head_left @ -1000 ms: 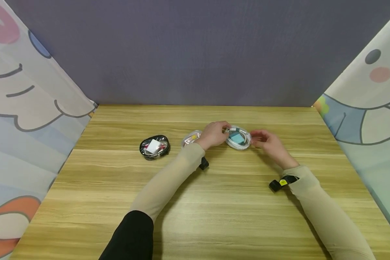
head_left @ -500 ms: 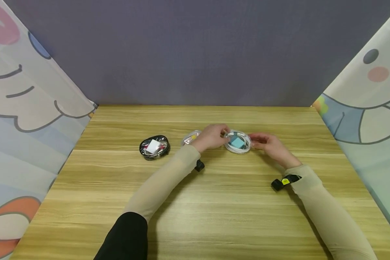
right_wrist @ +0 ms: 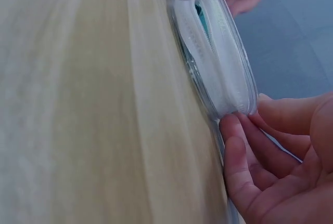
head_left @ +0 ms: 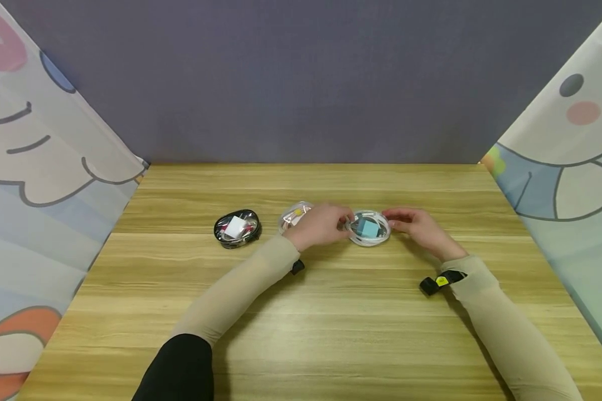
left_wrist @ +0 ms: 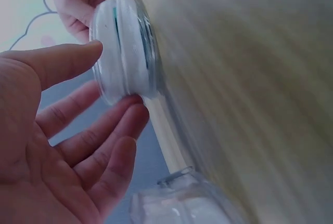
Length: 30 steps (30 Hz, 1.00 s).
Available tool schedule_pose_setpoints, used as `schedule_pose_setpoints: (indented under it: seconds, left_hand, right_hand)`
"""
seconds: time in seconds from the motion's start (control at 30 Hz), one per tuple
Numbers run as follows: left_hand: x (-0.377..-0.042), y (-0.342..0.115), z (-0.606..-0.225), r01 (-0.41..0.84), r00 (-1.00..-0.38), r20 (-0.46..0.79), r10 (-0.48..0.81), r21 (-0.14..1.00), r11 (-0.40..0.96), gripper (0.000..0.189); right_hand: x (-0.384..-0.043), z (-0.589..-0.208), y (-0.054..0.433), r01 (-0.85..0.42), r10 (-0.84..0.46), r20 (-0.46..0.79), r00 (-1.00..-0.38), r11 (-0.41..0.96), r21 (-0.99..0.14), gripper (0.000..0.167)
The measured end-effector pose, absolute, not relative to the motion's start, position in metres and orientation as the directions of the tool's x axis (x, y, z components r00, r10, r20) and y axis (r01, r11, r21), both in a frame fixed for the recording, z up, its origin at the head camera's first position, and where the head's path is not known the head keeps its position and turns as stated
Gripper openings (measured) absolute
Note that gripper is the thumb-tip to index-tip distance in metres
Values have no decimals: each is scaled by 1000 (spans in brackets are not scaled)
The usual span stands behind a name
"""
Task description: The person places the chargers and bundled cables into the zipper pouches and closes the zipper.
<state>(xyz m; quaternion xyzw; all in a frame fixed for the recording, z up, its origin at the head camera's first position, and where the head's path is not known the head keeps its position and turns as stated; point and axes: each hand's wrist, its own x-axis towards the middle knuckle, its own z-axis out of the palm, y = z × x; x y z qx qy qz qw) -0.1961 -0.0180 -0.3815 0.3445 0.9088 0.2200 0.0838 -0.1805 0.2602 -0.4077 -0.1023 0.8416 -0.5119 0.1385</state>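
A small clear oval zip pouch with white trim (head_left: 368, 243) lies on the wooden table (head_left: 341, 323), a teal square (head_left: 368, 228) showing through its top. My left hand (head_left: 321, 225) pinches its left side; in the left wrist view the thumb lies on the upper edge and fingertips touch lower down. At the opposite side, my right hand (head_left: 423, 231) holds the pouch's edge between thumb and fingers, as the right wrist view shows. Teal shows through a gap along the white zip (right_wrist: 208, 31). Partly behind my left hand lies a second clear pouch (head_left: 292, 213), with something yellow inside.
A black-rimmed clear pouch (head_left: 218, 234) holding a white square sits further left. Beyond the table's far edge rises a grey-purple panel (head_left: 311, 83). Cartoon-printed cloths hang on the left (head_left: 55, 195) and right (head_left: 567, 195).
The white-trimmed pouch has slid a little toward me, with both hands staying at its sides. My left forearm has shifted left and nearer. The other two pouches lie where they were.
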Motion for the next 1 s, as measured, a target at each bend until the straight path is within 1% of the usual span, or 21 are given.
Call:
schedule_pose_setpoints:
  seconds: [0.1,0.2,0.37,0.47,0.57,0.63,0.73,0.83,0.9,1.0]
  left_hand:
    - [-195,-21,-384,613,-727,14,686,461,641,28]
    - [-193,-26,-387,626,-708,29,705,488,608,26]
    - [-189,-31,-388,622,-691,34,722,537,570,33]
    - [-188,-32,-389,628,-697,39,716,517,582,37]
    - [-187,-30,-388,652,-700,76,710,473,593,37]
    - [-187,-28,-387,678,-685,112,719,459,575,37]
    - [-187,-21,-384,725,-635,113,764,429,539,41]
    - [-187,-13,-384,785,-556,83,827,379,489,46]
    - [-186,-9,-385,823,-506,67,860,336,458,50]
    - [-189,-5,-389,862,-452,69,890,290,415,52]
  right_hand:
    - [-180,-410,261,-20,-314,-129,-941,429,-903,36]
    - [-180,-411,261,-19,-329,-127,-936,405,-914,35]
    - [-179,-410,261,-6,-317,-128,-940,389,-921,33]
    - [-180,-410,261,-10,-300,-122,-946,404,-915,32]
    - [-182,-409,261,-30,-304,-114,-946,433,-901,33]
    - [-185,-409,262,-47,-313,-114,-943,464,-885,33]
    - [-189,-408,262,-76,-334,-120,-935,518,-852,34]
    - [-194,-407,263,-131,-372,-116,-921,576,-807,35]
    - [-196,-407,262,-163,-401,-112,-909,590,-791,36]
    - [-201,-408,261,-187,-428,-114,-897,600,-778,37]
